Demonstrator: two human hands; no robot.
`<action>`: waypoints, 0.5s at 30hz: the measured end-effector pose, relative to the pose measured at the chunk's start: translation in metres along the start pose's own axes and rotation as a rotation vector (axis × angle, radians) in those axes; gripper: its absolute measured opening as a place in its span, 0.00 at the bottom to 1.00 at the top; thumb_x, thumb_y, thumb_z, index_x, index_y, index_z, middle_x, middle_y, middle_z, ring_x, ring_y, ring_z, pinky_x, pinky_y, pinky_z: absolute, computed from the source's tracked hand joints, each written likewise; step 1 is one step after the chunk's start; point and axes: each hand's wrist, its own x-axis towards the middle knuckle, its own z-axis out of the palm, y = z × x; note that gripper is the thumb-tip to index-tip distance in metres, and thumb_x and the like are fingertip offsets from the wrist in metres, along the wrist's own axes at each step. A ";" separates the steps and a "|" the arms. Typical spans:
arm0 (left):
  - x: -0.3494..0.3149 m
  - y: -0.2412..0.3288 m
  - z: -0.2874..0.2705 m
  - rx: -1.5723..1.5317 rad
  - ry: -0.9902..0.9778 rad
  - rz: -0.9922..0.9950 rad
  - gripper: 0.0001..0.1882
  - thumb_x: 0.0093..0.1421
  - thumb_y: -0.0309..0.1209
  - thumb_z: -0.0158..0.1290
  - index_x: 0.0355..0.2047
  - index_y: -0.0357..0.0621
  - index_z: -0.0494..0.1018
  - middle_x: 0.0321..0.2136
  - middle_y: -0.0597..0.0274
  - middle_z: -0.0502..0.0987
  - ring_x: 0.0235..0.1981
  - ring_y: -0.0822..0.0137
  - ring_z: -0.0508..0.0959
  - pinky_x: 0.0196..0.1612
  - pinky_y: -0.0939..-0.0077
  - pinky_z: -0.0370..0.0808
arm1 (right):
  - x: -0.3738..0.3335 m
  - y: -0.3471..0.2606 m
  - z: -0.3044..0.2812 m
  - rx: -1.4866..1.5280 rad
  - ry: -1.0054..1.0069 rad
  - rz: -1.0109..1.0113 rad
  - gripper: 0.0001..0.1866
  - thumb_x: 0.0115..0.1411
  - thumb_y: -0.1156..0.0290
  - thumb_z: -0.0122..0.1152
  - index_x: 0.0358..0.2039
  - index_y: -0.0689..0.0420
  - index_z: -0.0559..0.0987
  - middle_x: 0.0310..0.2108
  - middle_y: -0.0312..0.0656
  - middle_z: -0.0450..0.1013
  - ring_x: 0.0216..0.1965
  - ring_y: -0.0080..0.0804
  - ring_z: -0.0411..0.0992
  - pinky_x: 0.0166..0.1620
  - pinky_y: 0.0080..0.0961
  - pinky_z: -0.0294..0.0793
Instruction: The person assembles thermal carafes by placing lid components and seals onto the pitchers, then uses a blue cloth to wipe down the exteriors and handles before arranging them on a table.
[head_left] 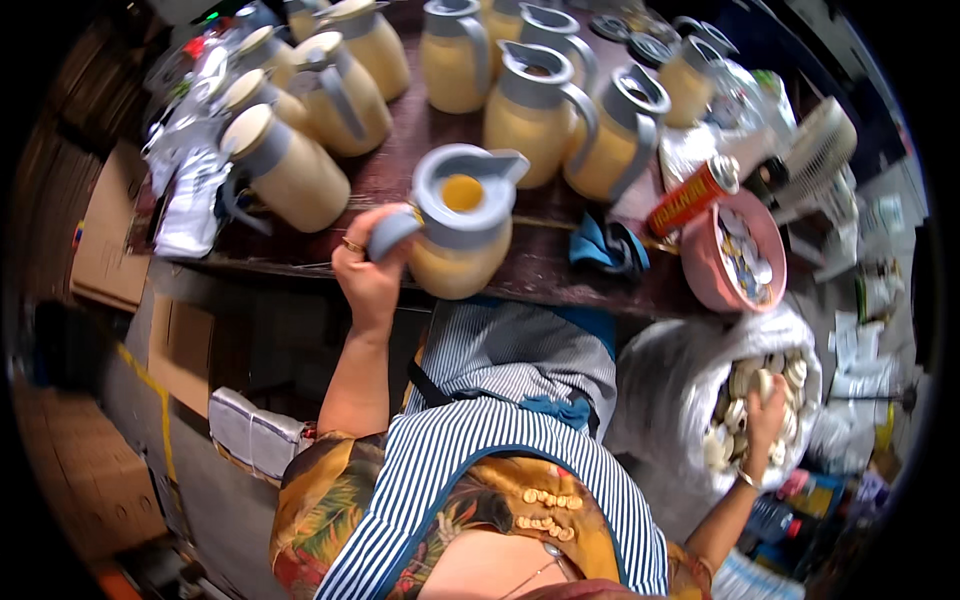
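Observation:
My left hand [372, 262] is closed round the grey handle of a beige thermos jug [462, 265] at the table's near edge. The jug stands lidless, its grey spout facing right; a yellow-orange round shows inside its mouth. Down at the right, my right hand [765, 425] reaches into a large bag [685, 375] lined with white plastic. Between its fingers is a cream, round stopper-like piece [764, 384]. Several similar pieces [790, 375] fill the bag around it. Their exact kind is hard to make out.
Several more jugs [535, 120] crowd the dark table [400, 165], some topped with cream lids [246, 130]. At the right stand a pink tub [710, 265] of small parts, a red-orange can [692, 197] and a fan [815, 140]. A blue-and-black cloth item [607, 247] lies near the edge.

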 end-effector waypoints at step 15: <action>-0.024 0.060 -0.006 0.128 -0.155 0.123 0.14 0.46 0.17 0.65 0.34 0.37 0.77 0.28 0.56 0.81 0.28 0.67 0.81 0.34 0.78 0.77 | 0.077 -0.397 0.046 0.371 -0.188 -0.742 0.30 0.64 0.50 0.57 0.53 0.64 0.71 0.56 0.56 0.64 0.55 0.56 0.67 0.57 0.40 0.68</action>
